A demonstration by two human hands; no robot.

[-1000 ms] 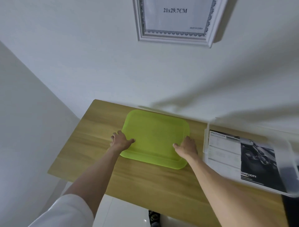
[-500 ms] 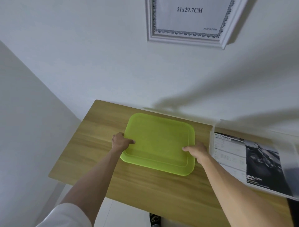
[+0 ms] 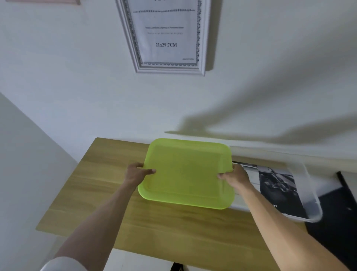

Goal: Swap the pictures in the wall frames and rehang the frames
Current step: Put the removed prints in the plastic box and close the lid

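A white ornate wall frame (image 3: 201,58) hangs on the wall above the table, with a sheet printed "21x29.7CM" inside it. The corner of a second, pinkish frame (image 3: 58,2) shows at the top left edge. A lime green plastic tray (image 3: 186,172) is held over the wooden table (image 3: 108,181). My left hand (image 3: 138,172) grips the tray's left rim and my right hand (image 3: 234,177) grips its right rim, thumbs on top. The tray's right edge overlaps a clear bin.
A clear plastic bin (image 3: 311,193) sits at the table's right end and holds a black-and-white printed picture sheet (image 3: 278,189). A dark surface (image 3: 338,222) lies beyond the bin at the right. The white wall runs along the table's far edge.
Both hands have lifted the green tray off the table and carried it to the right, over the clear bin's edge. The view has tilted up, showing more of the wall frame.
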